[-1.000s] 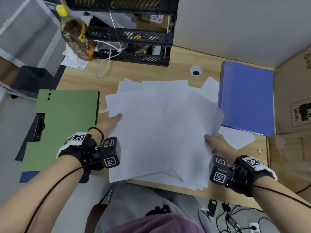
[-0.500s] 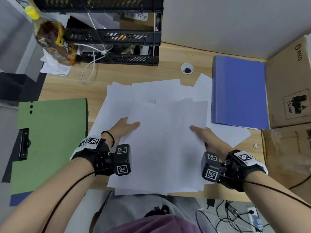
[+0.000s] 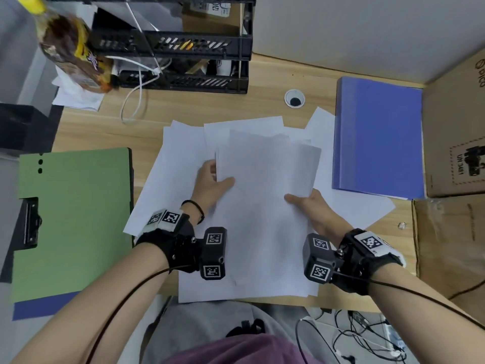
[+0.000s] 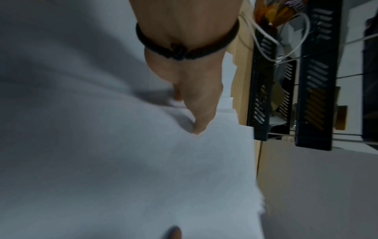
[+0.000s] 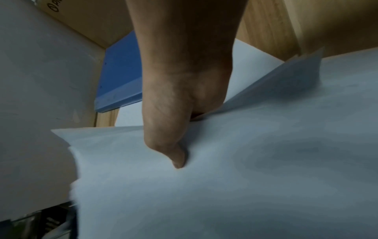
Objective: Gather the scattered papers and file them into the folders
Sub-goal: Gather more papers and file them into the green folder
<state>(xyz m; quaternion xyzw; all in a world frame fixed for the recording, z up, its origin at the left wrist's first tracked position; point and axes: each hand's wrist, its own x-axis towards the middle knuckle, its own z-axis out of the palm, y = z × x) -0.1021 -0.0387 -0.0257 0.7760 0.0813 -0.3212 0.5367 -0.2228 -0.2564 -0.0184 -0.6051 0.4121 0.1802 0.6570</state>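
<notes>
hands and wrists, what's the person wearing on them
Both forearms are bare, with no sleeves. Each wrist carries a black strap with white square-code tags and a black boxy camera module bearing two more tags, by the left hand and the right hand. A thin black cable trails back along each forearm. A thin black band circles the left wrist.

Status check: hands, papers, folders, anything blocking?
Left hand and right hand both grip the paper stack. Loose sheets underneath. Blue folder shut, green folder clear.
</notes>
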